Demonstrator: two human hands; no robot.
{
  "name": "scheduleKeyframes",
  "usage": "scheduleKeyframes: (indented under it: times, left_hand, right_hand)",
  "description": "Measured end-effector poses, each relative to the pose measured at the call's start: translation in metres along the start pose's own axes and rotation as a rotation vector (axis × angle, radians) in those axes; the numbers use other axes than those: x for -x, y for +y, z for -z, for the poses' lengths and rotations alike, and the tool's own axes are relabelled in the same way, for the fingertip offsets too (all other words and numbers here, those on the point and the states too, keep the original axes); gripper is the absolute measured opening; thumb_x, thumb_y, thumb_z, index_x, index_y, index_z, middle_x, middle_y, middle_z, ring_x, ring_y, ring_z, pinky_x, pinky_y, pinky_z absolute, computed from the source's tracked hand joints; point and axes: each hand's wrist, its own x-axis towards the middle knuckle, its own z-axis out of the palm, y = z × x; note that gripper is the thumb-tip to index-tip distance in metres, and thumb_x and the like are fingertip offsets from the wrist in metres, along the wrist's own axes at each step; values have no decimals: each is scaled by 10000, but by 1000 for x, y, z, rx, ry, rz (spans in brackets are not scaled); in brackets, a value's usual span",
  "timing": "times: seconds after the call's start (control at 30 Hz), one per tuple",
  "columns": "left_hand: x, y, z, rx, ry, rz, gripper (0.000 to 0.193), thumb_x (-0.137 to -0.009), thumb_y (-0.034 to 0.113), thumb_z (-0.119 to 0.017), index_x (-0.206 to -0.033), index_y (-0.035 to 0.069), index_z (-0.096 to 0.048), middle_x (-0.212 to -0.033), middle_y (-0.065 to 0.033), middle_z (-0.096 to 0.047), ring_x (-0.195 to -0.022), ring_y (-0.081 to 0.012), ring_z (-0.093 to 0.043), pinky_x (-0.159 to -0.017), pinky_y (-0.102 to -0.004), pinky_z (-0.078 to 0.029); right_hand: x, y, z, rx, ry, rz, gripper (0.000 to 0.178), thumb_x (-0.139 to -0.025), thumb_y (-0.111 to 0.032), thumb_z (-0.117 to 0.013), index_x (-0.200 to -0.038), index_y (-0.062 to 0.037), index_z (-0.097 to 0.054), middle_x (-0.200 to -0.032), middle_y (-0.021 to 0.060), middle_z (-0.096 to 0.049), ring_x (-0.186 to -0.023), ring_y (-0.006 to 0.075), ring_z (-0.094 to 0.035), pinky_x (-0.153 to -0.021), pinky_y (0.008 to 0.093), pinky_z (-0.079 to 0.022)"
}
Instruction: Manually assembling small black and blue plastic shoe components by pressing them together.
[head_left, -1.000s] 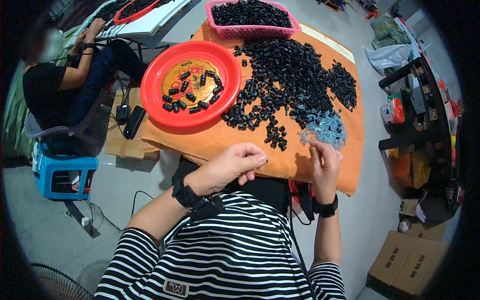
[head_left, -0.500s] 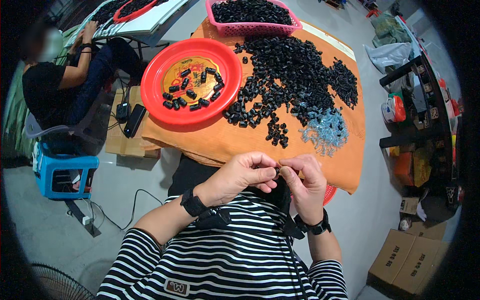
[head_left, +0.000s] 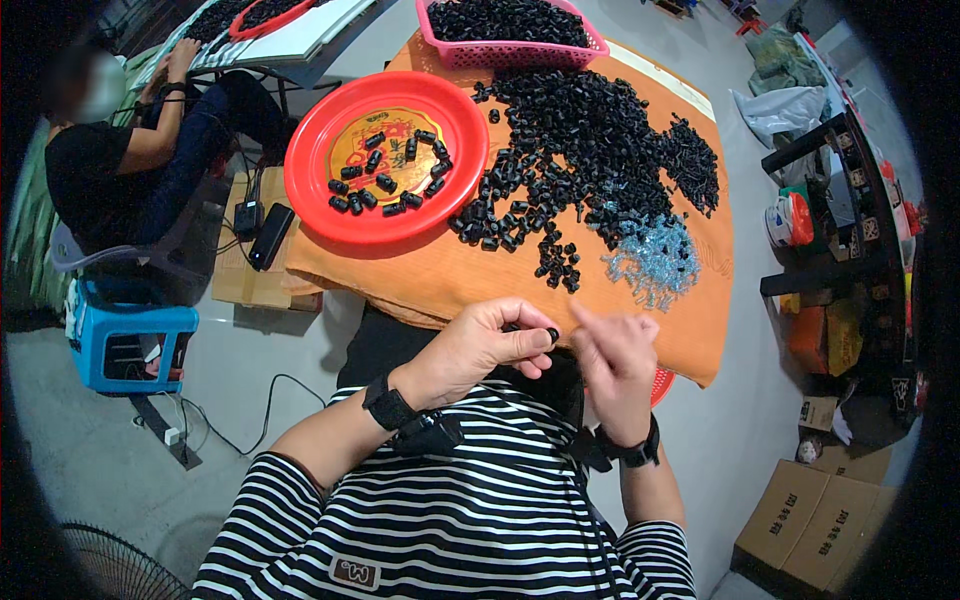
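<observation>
Over the near edge of the table, my left hand (head_left: 465, 350) is closed, thumb against fingers, on a small black cylindrical part (head_left: 553, 335); one end of it shows past the thumb. Just right of it is my right hand (head_left: 620, 375), slightly blurred, its index finger stretched out and apart from the thumb. I see nothing between those fingers. Beyond my hands lies a small cluster of short black pieces (head_left: 557, 265), with a heap of clear bluish pieces (head_left: 650, 262) to the right. A red round tray (head_left: 303, 170) at the left bears several assembled-looking black cylinders (head_left: 386, 183).
A large heap of black parts (head_left: 570, 130) covers the middle of the orange cloth (head_left: 480, 285), with thin black pieces (head_left: 690, 165) at its right. Behind stands a pink basket (head_left: 520, 53) full of black parts. A seated person (head_left: 110, 170) works at another table on the left.
My right hand has come away from the black part, its index finger lifting and straightening. My left hand keeps its hold in nearly the same place.
</observation>
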Motion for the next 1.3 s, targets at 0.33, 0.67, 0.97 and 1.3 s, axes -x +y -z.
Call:
scheduleKeyframes:
  times: [0.33,0.67,0.97,1.3]
  left_hand:
    - [0,-2,1,-87,-26,0,249,-1007,194,-662,-1168,6,-639,-994,-45,-669,-892,-113,-674,-740,-247,-578]
    - [-1,-2,4,-19,-47,68,256,-1035,220,-620,-1181,10,-633,-1032,-61,-680,-898,-118,-676,-741,-243,-571]
    - [2,2,-3,-89,-45,19,246,-1019,193,-644,-1187,14,-643,-1033,-46,-676,-907,-102,-670,-732,-237,-571]
    - [4,2,-7,-257,48,-21,258,-979,228,-710,-1155,44,-668,-954,37,-646,-796,-19,-568,-648,-187,-490]
  right_hand:
    - [-7,61,-46,444,145,-107,201,-863,-194,-782,-958,-92,-639,-854,48,-633,-808,236,-595,-840,395,-316]
    - [2,32,-19,-500,170,-488,186,-923,-28,-676,-1110,-33,-681,-932,86,-675,-863,217,-617,-841,339,-473]
    - [1,0,9,-346,30,-301,218,-897,-51,-724,-1115,-50,-725,-910,53,-703,-849,176,-626,-845,328,-436]
    - [-2,-11,7,2,-8,-55,228,-867,-64,-739,-1094,-83,-726,-893,36,-676,-879,200,-618,-842,365,-327]
